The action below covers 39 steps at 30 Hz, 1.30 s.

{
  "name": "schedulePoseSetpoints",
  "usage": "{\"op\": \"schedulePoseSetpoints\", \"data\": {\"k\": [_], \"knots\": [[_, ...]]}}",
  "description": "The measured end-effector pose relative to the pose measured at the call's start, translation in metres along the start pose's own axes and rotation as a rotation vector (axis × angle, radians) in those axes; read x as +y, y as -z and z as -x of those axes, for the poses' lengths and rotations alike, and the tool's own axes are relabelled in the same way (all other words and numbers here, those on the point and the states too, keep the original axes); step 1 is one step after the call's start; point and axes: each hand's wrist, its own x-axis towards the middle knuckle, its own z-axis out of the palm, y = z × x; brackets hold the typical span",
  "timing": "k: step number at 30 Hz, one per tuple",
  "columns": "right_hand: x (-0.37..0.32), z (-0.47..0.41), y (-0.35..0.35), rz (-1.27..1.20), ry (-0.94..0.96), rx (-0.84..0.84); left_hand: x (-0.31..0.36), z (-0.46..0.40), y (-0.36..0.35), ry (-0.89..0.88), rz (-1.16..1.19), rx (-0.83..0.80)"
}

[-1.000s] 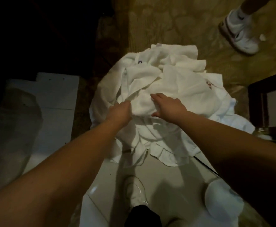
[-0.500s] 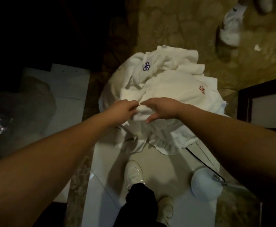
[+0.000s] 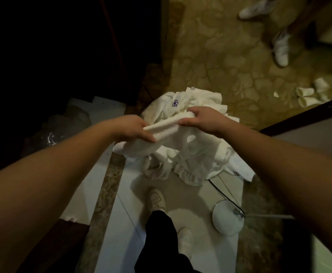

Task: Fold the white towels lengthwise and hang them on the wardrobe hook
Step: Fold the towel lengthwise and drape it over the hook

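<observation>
A heap of white towels [image 3: 192, 154] lies on the floor in front of me, one of them marked with a purple flower emblem [image 3: 175, 103]. Both hands hold one white towel [image 3: 166, 126] lifted above the heap. My left hand [image 3: 135, 128] grips its near left end. My right hand [image 3: 202, 119] pinches the far right end, fingers curled over the folded edge. The rest of that towel hangs down into the heap. The wardrobe hook is not in view.
My feet in pale shoes [image 3: 157, 198] stand on white floor tiles. A white round lamp base [image 3: 227, 217] with a black cable sits at the right. Another person's white shoes [image 3: 281, 48] stand on the patterned carpet, with rolled white cloths [image 3: 309, 93] nearby. Dark furniture edges right.
My hands came together on the heap, took hold of one towel and lifted it, then moved apart along its edge. The other person's feet shifted farther away.
</observation>
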Motion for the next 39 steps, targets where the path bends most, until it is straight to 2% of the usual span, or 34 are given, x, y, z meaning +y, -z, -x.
{"op": "schedulePoseSetpoints", "data": {"k": [6, 9, 14, 19, 25, 30, 34, 39], "knots": [[-0.082, 0.110, 0.022, -0.170, 0.096, 0.110, 0.036, 0.150, 0.029, 0.092, -0.182, 0.149], [-0.117, 0.156, 0.027, -0.227, 0.134, 0.134, 0.044, 0.234, 0.042, 0.100, -0.183, 0.231], [-0.182, 0.230, 0.019, -0.285, 0.179, 0.138, 0.045, 0.376, 0.048, 0.118, -0.030, 0.389], [-0.246, 0.305, -0.003, -0.219, 0.282, 0.120, 0.036, 0.510, 0.021, 0.073, 0.295, 0.654], [-0.304, 0.395, -0.050, -0.087, 0.407, 0.120, 0.035, 0.626, -0.032, -0.084, 0.477, 0.884], [-0.330, 0.465, -0.095, -0.028, 0.442, 0.136, 0.040, 0.704, -0.072, -0.140, 0.604, 0.971], [-0.354, 0.527, -0.131, -0.004, 0.499, 0.141, 0.038, 0.770, -0.097, -0.147, 0.683, 0.979], [-0.382, 0.593, -0.167, 0.184, 0.556, 0.144, 0.047, 0.836, -0.122, -0.215, 0.711, 0.927]]}}
